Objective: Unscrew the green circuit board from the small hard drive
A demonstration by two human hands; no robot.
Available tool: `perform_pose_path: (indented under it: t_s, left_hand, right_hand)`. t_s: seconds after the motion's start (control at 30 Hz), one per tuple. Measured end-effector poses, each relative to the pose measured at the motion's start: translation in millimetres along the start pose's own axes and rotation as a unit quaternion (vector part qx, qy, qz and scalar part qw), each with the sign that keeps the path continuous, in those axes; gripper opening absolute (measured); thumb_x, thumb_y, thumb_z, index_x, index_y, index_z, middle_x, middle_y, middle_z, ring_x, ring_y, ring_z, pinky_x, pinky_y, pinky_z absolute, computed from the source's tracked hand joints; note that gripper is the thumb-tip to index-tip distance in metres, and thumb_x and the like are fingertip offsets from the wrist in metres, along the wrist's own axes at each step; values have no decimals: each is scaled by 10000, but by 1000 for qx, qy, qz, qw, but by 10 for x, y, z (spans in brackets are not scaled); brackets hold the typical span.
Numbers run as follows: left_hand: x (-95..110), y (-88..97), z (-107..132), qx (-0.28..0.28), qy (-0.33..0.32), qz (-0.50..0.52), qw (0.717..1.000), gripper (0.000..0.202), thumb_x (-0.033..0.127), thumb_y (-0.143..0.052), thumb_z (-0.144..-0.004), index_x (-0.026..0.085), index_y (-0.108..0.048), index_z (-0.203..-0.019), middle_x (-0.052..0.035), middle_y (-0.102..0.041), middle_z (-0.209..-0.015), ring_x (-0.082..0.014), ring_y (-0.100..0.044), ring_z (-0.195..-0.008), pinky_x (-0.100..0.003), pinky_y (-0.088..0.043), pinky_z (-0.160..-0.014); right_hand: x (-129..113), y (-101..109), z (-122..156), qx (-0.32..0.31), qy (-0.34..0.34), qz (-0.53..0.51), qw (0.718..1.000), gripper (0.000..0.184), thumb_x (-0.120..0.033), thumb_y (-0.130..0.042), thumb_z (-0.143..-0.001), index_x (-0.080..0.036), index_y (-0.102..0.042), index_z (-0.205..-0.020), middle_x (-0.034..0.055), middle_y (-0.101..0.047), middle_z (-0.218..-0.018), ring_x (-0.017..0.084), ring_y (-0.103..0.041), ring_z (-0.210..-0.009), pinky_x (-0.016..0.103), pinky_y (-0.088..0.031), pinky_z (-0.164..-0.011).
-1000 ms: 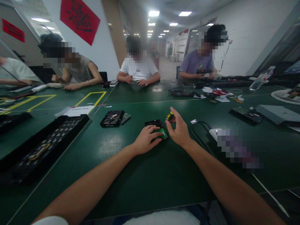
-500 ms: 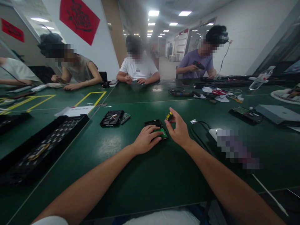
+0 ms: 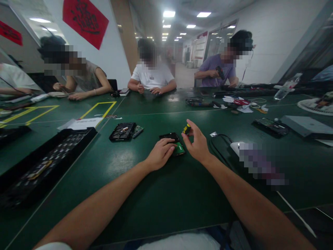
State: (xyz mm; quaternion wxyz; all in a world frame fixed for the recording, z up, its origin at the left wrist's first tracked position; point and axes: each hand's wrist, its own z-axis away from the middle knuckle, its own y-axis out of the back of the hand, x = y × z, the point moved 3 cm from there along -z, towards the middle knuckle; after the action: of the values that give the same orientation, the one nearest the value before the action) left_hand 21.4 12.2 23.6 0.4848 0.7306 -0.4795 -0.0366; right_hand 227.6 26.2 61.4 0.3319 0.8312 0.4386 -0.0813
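My left hand (image 3: 159,155) lies on a small black hard drive (image 3: 170,137) with a green circuit board (image 3: 179,149), fingers curled over it and pressing it to the green table (image 3: 166,201). My right hand (image 3: 198,144) is just to the right of the drive. Its thumb and fingers pinch a short screwdriver with a yellow and black handle (image 3: 186,129), held upright above the drive's far right corner.
A second opened drive (image 3: 122,131) with a loose board lies to the left. A long black tray (image 3: 39,163) runs along the left side. A white charger with a black cable (image 3: 235,146) sits right of my hand. Three people work at the far edge.
Both hands stay on the drive and screwdriver, with only a slight turn of the right fingers. The person at the far right has raised a black tool upright.
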Motion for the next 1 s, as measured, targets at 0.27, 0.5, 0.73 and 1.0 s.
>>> perform_pose_path:
  t_s: [0.27, 0.5, 0.73, 1.0]
  left_hand:
    - [-3, 106, 0, 94, 30, 22, 995, 184, 324, -563, -1047, 235, -715, -995, -84, -720, -1235, -258, -651, -1198, -486, -534, -1046]
    - [-2, 86, 6, 88, 42, 32, 995, 195, 324, -537, -1055, 231, -703, -1012, -86, -729, -1196, -249, -668, -1164, -454, -543, -1015]
    - [-5, 82, 2, 83, 57, 46, 994, 221, 294, -480, -1070, 212, -678, -1015, -86, -721, -1136, -237, -660, -1120, -438, -524, -1013]
    - [-1, 79, 6, 75, 57, 61, 994, 148, 266, -488, -1049, 220, -618, -994, -89, -701, -1150, -244, -650, -1112, -445, -512, -997]
  right_hand:
    - [-3, 5, 4, -2, -5, -6, 1000, 645, -343, -597, -1003, -346, -339, -1595, 94, -628, -1411, 234, -711, -984, 465, -632, -943]
    - [-11, 8, 5, -1, -3, -4, 1000, 640, -352, -594, -1004, -344, -344, -1592, 98, -621, -1421, 233, -714, -976, 467, -635, -937]
    - [-1, 6, 1, 0, 0, -12, 1000, 638, -360, -588, -1005, -350, -340, -1593, 96, -623, -1423, 243, -719, -1010, 473, -641, -940]
    - [11, -5, 6, 4, -3, -13, 1000, 638, -365, -589, -1002, -359, -341, -1590, 92, -626, -1417, 240, -720, -981, 481, -644, -938]
